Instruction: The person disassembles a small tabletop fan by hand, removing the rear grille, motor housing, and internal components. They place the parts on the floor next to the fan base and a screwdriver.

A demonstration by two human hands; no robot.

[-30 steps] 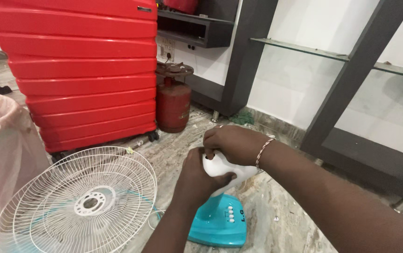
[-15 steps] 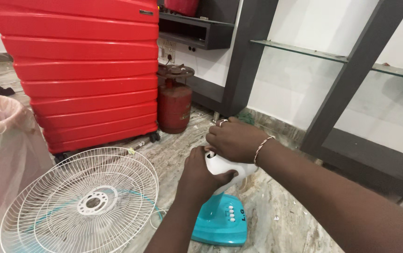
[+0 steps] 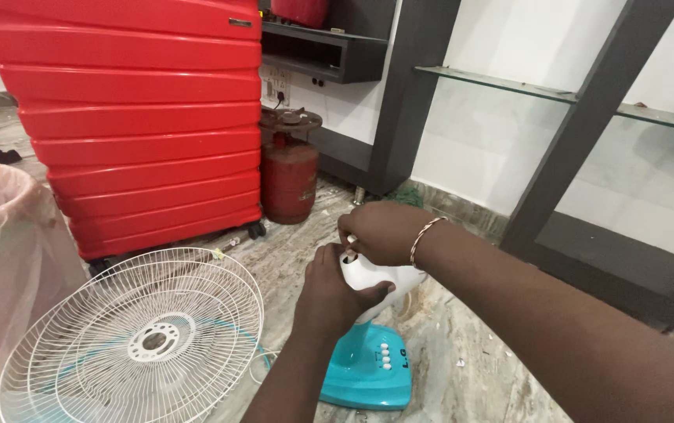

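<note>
A white fan motor housing (image 3: pixel 376 280) stands on a turquoise fan base (image 3: pixel 369 368) with a row of white buttons. My left hand (image 3: pixel 333 294) wraps around the housing from the left side. My right hand (image 3: pixel 380 231), with a bangle on its wrist, rests on top of the housing, its fingers pinching something small at the front end; what it pinches is hidden by the fingers. A white wire fan guard (image 3: pixel 137 337) lies flat on the floor to the left of the base.
A large red ribbed suitcase (image 3: pixel 129 117) stands behind the guard. A small red gas cylinder (image 3: pixel 290 176) sits beside it. A pale plastic bag (image 3: pixel 0 251) is at the left. Dark shelving with glass shelves (image 3: pixel 509 82) lines the wall on the marble floor (image 3: pixel 478 360).
My right hand's fingers have curled down tighter over the top front of the housing. My left hand keeps its hold. The view has shifted only slightly.
</note>
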